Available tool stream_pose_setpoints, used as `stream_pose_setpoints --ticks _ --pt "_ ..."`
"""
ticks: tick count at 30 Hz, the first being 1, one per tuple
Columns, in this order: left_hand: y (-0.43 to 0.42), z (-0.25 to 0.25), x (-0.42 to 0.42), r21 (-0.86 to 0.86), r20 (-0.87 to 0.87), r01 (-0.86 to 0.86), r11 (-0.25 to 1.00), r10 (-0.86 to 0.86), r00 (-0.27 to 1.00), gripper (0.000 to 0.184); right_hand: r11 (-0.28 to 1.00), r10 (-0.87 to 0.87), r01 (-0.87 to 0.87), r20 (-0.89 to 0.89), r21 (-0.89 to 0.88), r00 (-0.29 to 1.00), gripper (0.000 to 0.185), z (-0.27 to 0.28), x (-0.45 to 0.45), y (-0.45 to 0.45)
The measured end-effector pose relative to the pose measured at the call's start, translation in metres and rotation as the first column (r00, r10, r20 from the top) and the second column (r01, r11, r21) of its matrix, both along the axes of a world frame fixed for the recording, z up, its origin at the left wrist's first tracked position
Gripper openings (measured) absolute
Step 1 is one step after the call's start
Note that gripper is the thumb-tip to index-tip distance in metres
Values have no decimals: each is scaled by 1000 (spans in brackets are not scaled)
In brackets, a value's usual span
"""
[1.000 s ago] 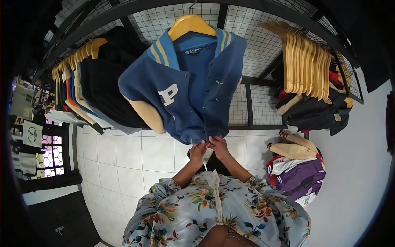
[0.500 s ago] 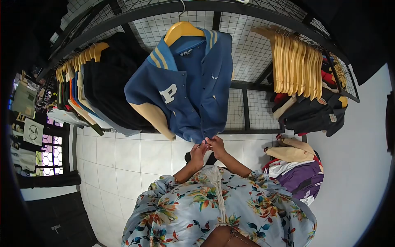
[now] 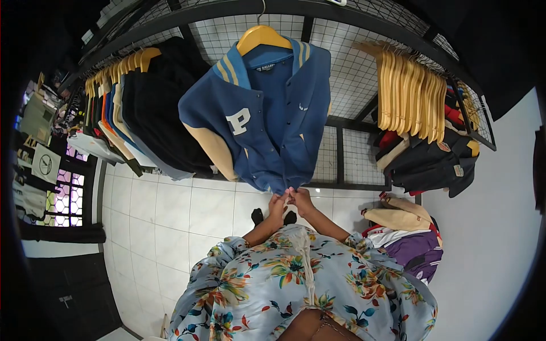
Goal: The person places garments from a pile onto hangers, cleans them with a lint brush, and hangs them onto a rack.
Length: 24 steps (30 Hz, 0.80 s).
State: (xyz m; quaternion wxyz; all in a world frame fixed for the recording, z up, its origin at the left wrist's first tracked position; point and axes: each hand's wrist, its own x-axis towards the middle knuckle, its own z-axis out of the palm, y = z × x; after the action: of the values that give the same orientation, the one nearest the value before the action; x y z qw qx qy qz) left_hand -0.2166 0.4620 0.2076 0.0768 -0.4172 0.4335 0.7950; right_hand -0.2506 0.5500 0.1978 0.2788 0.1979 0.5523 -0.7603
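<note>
Blue cloth forms the jacket (image 3: 256,136), which is hung by a wooden hanger (image 3: 263,38) from the top of the black rack (image 3: 227,14), near the middle of its front edge. The lower front is pinched narrowly, between thumb and fingers, by the left hand (image 3: 277,205) and the right hand (image 3: 301,199), held close together at the hem; whether a snap lies under the fingertips cannot be told. Above this hold, the front edges are parted up to the striped collar (image 3: 230,69). The step in hand is judged to be the closing of the front at its lowest fastening. For the next move, both layers would need to be aligned and pressed firmly together, without the hanger being dragged askew. Toward the rack's left end, dark garments (image 3: 162,108) are closely hung; toward its right end, bare hangers (image 3: 410,94) are gathered.
</note>
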Motion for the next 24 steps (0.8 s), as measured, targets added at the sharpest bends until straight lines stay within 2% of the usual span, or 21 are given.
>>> stream_pose_setpoints --ticks 2,3,5,6,8,11,13,16,17,19,21,23,24 --pt "1 -2 -2 36 27 -59 998 58 998 19 999 1 0 -42 33 999 17 5 3 -5" --pt "-1 -4 -3 259 -38 -52 964 64 997 20 999 1 2 -62 50 998 18 7 4 -7" --pt "-5 -5 -5 654 -152 12 756 115 982 23 998 -15 22 -106 63 994 19 3 5 -10" --pt "-6 -5 -8 654 -154 15 756 113 982 23 997 -26 37 -147 73 989 21 1 5 -11" --pt "-6 -7 -14 549 -162 -25 835 136 977 25 995 -33 50 -188 85 982 22 -4 5 -12" --pt "-4 -2 -17 420 -159 -58 906 136 978 27 955 45 61 -343 292 938 25 2 6 -12" --pt "0 1 -17 259 -141 -68 963 108 984 30 953 54 55 -345 298 937 25 5 8 -11" --pt "4 19 -20 194 -64 -124 973 139 988 30 949 67 47 -346 311 936 24 7 9 -8" --pt "4 22 -21 159 -24 -152 976 157 987 30 894 150 77 -455 442 878 25 -2 9 -6" --pt "5 11 -29 182 -4 -212 960 216 976 29 734 352 187 -601 653 717 26 -8 7 -9" --pt "5 -6 -35 230 41 -333 914 333 942 28 753 368 127 -574 645 732 26 -6 7 -8" --pt "0 -22 -34 273 15 -329 904 338 941 26 781 400 14 -518 624 756 27 0 5 -9" --pt "-3 -21 -34 317 -12 -319 893 340 940 25 781 399 16 -519 624 755 27 -3 4 -9"
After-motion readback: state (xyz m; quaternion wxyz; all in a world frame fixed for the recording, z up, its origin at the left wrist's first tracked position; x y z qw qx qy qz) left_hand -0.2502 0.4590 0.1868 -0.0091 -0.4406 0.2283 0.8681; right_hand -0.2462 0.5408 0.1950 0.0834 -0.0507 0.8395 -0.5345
